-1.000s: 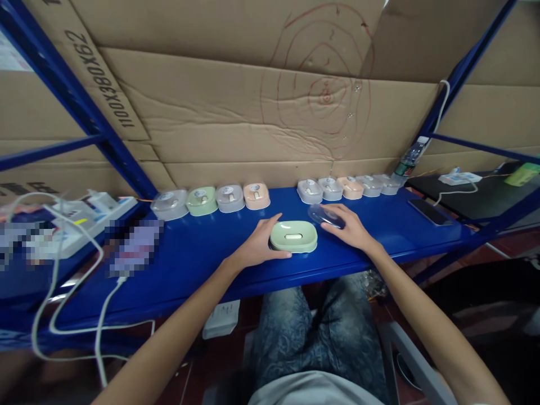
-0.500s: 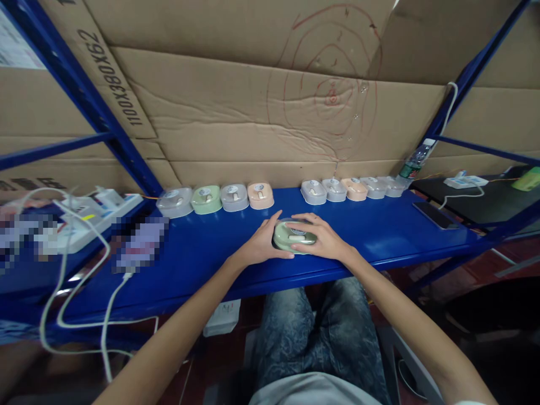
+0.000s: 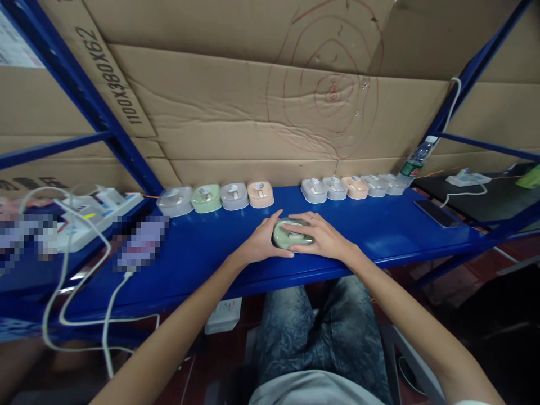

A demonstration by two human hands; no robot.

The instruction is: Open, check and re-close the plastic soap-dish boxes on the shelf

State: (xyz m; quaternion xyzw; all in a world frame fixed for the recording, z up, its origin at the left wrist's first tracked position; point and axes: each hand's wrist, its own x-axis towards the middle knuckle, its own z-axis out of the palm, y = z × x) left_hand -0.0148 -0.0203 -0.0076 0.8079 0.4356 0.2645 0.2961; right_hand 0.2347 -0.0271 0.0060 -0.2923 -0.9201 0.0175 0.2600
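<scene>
Bare forearms (image 3: 399, 301) angled inward, left hand (image 3: 261, 242) curved in a C, right hand (image 3: 324, 237) palm-down, fingers apart

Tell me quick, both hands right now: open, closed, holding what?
Left hand: curled around the left end of the green box, holding it.
Right hand: closed on the clear lid, atop the box.

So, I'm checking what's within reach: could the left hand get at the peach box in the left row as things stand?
Probably yes: nothing visible stands between the left hand and the peach box, though it first must leave the green box it cups.
</scene>
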